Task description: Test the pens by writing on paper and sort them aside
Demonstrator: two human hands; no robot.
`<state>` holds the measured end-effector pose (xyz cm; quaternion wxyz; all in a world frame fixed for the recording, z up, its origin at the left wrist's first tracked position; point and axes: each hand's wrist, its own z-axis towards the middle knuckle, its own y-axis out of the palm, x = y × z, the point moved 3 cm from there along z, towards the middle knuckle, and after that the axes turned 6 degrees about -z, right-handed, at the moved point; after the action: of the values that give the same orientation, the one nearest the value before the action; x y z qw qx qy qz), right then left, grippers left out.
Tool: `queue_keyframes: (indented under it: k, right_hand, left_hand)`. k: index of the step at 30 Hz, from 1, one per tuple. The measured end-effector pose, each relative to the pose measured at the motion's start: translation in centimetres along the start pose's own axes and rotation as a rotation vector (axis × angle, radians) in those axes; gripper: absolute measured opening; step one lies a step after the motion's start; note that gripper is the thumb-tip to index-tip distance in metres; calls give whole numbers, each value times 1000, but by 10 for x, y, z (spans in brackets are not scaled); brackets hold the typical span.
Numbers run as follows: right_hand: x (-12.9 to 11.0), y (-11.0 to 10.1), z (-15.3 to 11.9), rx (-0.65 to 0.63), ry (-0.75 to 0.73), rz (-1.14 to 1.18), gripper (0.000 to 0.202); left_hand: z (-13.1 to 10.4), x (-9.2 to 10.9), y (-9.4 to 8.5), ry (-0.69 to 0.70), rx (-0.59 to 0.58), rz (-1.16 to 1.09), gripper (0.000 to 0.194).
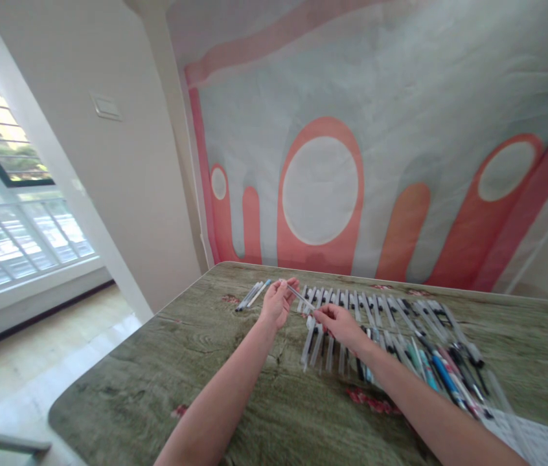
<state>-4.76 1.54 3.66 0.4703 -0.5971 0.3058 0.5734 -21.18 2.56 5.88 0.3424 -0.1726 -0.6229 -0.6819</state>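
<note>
Over the table, a slim greyish pen [302, 298] slants between my two hands. My left hand [278, 303] pinches its upper left end, the fingertips pointing up. At its lower right end, the fingers of my right hand [341, 323] are closed round it. Below and beyond my right hand lie rows of pens with clear barrels [346, 300], and my right forearm hides part of the nearer row. Just left of my left hand, a small group of pens [253, 294] rests on the table.
Coloured pens [444, 375] lie at the right of the wood-patterned table [157, 375]. A printed sheet [541, 440] is at the lower right. Behind the table hangs a pink and grey patterned backdrop [254, 116]. A window [16, 194] is at the left.
</note>
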Motion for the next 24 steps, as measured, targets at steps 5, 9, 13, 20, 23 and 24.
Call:
queue_keyframes:
  k: [5, 9, 13, 20, 23, 24]
  right_hand:
    - [3, 3, 1, -71, 28, 29, 41]
    - [4, -2, 3, 36, -55, -30, 35]
    - [7, -1, 3, 12, -10, -20, 38]
    - [6, 0, 3, 22, -82, -68, 37]
    - [5, -4, 4, 98, -128, -115, 33]
    - [5, -5, 4, 119, -135, -135, 32]
  left_hand:
    - [1, 0, -1, -3, 4, -2, 17]
    - [1, -2, -1, 0, -1, -9, 16]
    - [1, -2, -2, 1, 12, -5, 16]
    - [0, -1, 0, 6, 28, 17, 17]
    - [0, -2, 0, 8, 38, 11, 19]
    - [0, -2, 0, 8, 43, 10, 19]
